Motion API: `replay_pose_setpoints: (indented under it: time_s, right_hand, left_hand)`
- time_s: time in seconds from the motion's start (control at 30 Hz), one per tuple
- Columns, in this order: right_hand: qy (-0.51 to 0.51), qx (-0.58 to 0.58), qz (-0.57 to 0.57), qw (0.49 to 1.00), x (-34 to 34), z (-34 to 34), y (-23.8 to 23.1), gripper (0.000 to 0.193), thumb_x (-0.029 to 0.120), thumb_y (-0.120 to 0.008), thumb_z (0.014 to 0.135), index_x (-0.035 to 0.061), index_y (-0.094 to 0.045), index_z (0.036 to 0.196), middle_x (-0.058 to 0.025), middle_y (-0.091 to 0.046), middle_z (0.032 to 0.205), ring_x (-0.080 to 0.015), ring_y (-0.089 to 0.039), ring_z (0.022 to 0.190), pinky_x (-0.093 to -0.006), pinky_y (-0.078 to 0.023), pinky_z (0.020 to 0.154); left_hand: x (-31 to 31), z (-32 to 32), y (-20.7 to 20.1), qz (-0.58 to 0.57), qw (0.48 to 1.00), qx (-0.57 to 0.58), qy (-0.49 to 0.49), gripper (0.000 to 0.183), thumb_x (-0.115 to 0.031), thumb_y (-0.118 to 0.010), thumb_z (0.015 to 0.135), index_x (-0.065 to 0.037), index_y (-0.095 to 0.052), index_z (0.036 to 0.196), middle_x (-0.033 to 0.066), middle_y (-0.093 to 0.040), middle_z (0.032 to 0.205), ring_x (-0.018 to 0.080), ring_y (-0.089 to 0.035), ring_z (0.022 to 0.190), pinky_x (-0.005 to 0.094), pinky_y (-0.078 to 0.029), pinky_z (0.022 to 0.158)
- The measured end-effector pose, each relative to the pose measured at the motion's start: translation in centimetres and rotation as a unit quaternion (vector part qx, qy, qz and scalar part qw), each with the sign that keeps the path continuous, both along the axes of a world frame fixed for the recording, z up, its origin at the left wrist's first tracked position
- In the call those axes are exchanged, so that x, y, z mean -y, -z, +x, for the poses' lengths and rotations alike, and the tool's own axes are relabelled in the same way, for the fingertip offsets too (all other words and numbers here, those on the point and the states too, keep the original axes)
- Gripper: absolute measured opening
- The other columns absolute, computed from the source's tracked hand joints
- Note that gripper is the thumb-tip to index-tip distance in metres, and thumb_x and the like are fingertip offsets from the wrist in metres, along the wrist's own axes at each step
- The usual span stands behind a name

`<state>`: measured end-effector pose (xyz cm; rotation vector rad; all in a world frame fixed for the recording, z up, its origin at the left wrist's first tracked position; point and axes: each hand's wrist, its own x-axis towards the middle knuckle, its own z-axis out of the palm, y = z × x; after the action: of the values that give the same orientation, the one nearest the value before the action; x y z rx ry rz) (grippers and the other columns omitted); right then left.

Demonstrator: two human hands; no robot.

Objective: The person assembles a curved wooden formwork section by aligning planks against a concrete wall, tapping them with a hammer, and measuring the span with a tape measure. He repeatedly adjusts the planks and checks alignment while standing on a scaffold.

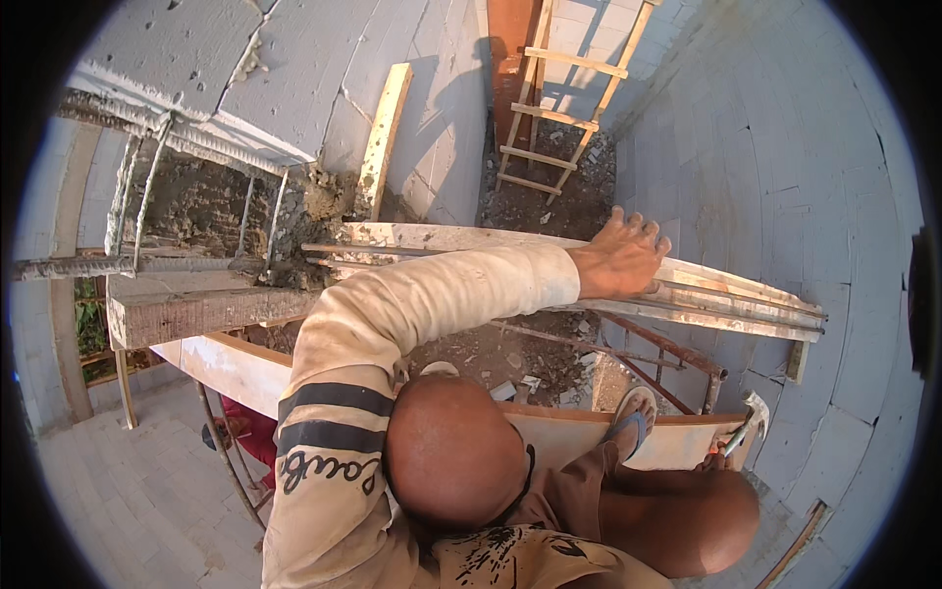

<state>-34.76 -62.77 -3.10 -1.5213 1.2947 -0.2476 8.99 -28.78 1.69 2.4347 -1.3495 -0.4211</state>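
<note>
My left hand reaches across in front of me and rests on a long wooden beam form. Its fingers are apart at the form's far edge. Steel rebar runs along between the form's boards. At the lower right, mostly hidden behind my bent knee, my right hand is closed around the handle of a claw hammer. The hammer's metal head points up beside the end of a plank. My foot in a blue flip-flop is on that plank.
A wooden ladder leans at the back above rubble ground. Exposed rebar and rough concrete jut out at left. Block walls enclose the space. Metal scaffold tubes stand below. A person in red is lower left, far beneath.
</note>
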Motion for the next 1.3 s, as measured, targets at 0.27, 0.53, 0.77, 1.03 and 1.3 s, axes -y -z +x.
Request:
replay_pose_setpoints:
  time_s: [0.27, 0.53, 0.77, 1.03, 1.3]
  right_hand:
    - [-0.004, 0.143, -0.113, 0.983, 6.2, 9.5, -3.6, 0.026, 0.028, -0.068, 0.103, 0.0037, -0.061, 0.109, 0.0042, -0.052, 0.069, -0.0047, -0.044, 0.056, -0.0240, -0.033, 0.049]
    - [0.014, 0.108, -0.272, 0.956, 23.1, 15.7, -3.8, 0.045, 0.041, -0.062, 0.106, 0.0009, -0.066, 0.125, -0.0002, -0.055, 0.072, -0.0111, -0.048, 0.063, -0.0314, -0.038, 0.057]
    - [-0.013, 0.027, -0.480, 0.877, 29.2, 19.0, -4.4, 0.047, 0.040, -0.060, 0.107, 0.0005, -0.068, 0.130, -0.0172, -0.065, 0.078, -0.0270, -0.057, 0.065, -0.0423, -0.047, 0.067]
    - [-0.034, -0.047, -0.497, 0.866, 29.5, 20.9, -2.3, 0.038, 0.027, -0.060, 0.107, 0.0066, -0.066, 0.138, -0.0245, -0.065, 0.073, -0.0432, -0.063, 0.067, -0.0492, -0.050, 0.066]
    - [-0.038, -0.084, -0.507, 0.857, 29.5, 20.4, -2.4, 0.037, 0.026, -0.061, 0.105, 0.0086, -0.066, 0.137, -0.0238, -0.067, 0.076, -0.0451, -0.066, 0.071, -0.0522, -0.050, 0.068]
  left_hand:
    - [10.8, -0.2, -1.9, 0.011, 0.999, 0.029, 0.015, 0.073, -0.051, -0.058, 0.106, 0.002, -0.042, 0.154, 0.0252, -0.052, 0.146, 0.0456, -0.051, 0.136, 0.0545, -0.042, 0.116]
    - [14.2, -0.1, 1.7, -0.023, 0.995, 0.093, 0.035, 0.068, -0.038, -0.073, 0.098, -0.003, -0.048, 0.150, 0.0224, -0.057, 0.141, 0.0432, -0.054, 0.129, 0.0526, -0.042, 0.111]
    - [14.3, 0.7, 3.2, -0.037, 0.993, 0.103, 0.041, 0.057, -0.035, -0.075, 0.094, -0.004, -0.057, 0.138, 0.0197, -0.065, 0.124, 0.0424, -0.061, 0.116, 0.0512, -0.049, 0.101]
    - [14.0, 1.3, 3.7, -0.011, 0.990, 0.120, 0.069, 0.041, -0.032, -0.067, 0.099, -0.004, -0.064, 0.129, 0.0184, -0.070, 0.108, 0.0426, -0.066, 0.103, 0.0517, -0.052, 0.092]
    - [14.3, 1.4, 3.7, 0.012, 0.995, 0.081, 0.058, 0.038, -0.036, -0.066, 0.100, -0.007, -0.067, 0.125, 0.0162, -0.074, 0.103, 0.0392, -0.070, 0.097, 0.0503, -0.054, 0.085]
